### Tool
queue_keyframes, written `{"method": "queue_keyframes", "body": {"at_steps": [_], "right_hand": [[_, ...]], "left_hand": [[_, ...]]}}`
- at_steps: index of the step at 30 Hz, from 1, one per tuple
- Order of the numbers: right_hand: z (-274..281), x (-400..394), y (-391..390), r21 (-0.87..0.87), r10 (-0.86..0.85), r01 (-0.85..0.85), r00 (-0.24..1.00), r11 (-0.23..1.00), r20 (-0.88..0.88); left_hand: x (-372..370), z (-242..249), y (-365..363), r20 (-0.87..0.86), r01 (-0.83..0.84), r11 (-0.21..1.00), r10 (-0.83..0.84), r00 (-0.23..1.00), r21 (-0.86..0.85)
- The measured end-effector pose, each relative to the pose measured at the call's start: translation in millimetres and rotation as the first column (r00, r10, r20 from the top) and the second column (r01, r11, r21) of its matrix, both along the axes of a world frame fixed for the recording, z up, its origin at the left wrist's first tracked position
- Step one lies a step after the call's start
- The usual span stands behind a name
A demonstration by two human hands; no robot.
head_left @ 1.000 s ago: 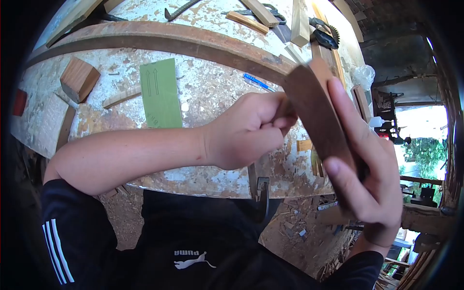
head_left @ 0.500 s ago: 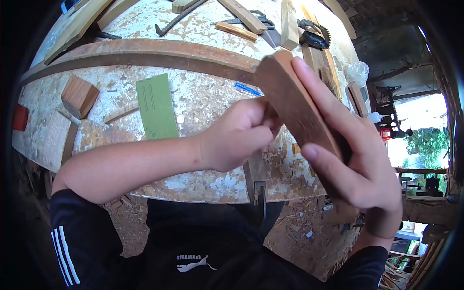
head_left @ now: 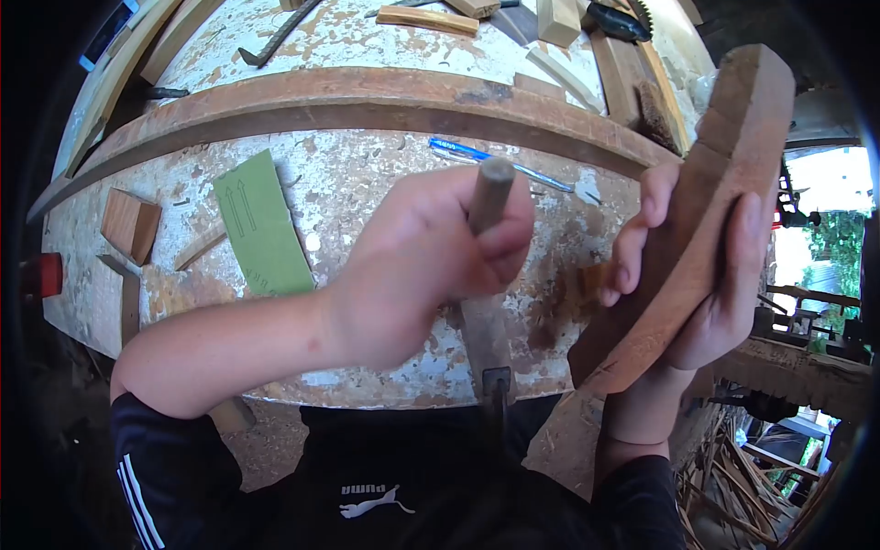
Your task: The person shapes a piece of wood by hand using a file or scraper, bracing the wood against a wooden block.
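Note:
My left hand [head_left: 426, 266] is closed around a round stick-like handle [head_left: 492, 188], its blunt end standing up out of the fist. What lies at the handle's lower end is hidden by the fist. In my right hand [head_left: 715, 307] is a thick curved wooden block [head_left: 724, 202], held tilted above the right side of the bench, fingers on one side and thumb on the other. Below the left fist, a wooden strip [head_left: 486, 335] lies at the bench's near edge with a metal clamp [head_left: 496, 380] over it. A blue pen [head_left: 458, 150] lies behind the left hand.
A long curved beam [head_left: 302, 103] crosses the paint-worn bench [head_left: 367, 151]. To the left lie a green card template [head_left: 264, 225], a small wooden block [head_left: 130, 225] and a pale board [head_left: 115, 298]. Wood offcuts [head_left: 426, 20] and a bent iron bar [head_left: 275, 37] lie at the back.
The wooden block has moved right, away from my left hand, and turned in my right hand. My left fist has rotated, so the handle's end now shows. The view has shifted slightly.

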State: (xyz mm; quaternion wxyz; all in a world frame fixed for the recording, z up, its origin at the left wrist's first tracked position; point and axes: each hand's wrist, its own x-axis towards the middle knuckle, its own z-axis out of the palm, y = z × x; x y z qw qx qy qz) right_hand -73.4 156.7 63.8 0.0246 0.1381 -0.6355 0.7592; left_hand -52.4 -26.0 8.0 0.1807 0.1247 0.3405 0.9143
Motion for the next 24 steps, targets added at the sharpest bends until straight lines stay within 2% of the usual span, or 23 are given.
{"method": "queue_keyframes", "body": {"at_steps": [1,5,6,8,12,16,18,19,22,24], "right_hand": [[-4,-2,3,-0.053,0.0,0.0,1.0,0.999,0.005],[-11,-7,10,-0.006,-0.011,0.012,0.998,1.0,0.06],[-12,-7,11,0.031,-0.024,0.022,0.999,0.999,0.049],[-14,-10,14,0.11,-0.032,0.03,0.999,0.994,0.015],[-19,-4,8,-0.036,-0.102,0.107,0.986,0.994,0.129],[-18,-1,1,-0.033,-0.155,0.166,0.966,0.986,0.207],[-23,-3,7,0.016,-0.122,0.121,0.984,0.992,0.127],[-24,-4,9,0.043,-0.1,0.097,0.991,0.994,0.083],[-25,-5,9,0.061,-0.064,0.062,0.998,0.996,0.023],[-22,-2,4,0.025,-0.026,0.026,0.999,0.999,0.018]], "left_hand": [[3,-4,6,-0.095,-0.035,0.999,0.038,0.995,0.033],[11,-16,26,-0.454,-0.106,0.978,0.178,0.873,0.181],[6,-14,19,-0.32,-0.052,0.995,0.076,0.944,0.084],[-12,-3,-3,-0.018,0.082,0.994,-0.084,0.996,-0.078],[-17,0,-1,-0.077,0.023,0.995,-0.031,0.997,-0.101],[-11,-1,-2,-0.078,0.038,0.986,-0.052,0.996,-0.161],[-11,-1,-1,-0.146,0.049,0.981,-0.078,0.986,-0.19],[-8,-2,1,-0.112,0.017,0.979,-0.04,0.993,-0.201],[-7,-5,3,-0.18,-0.01,0.986,-0.021,0.983,-0.166],[-6,-13,2,-0.293,-0.009,0.983,-0.046,0.955,-0.181]]}}
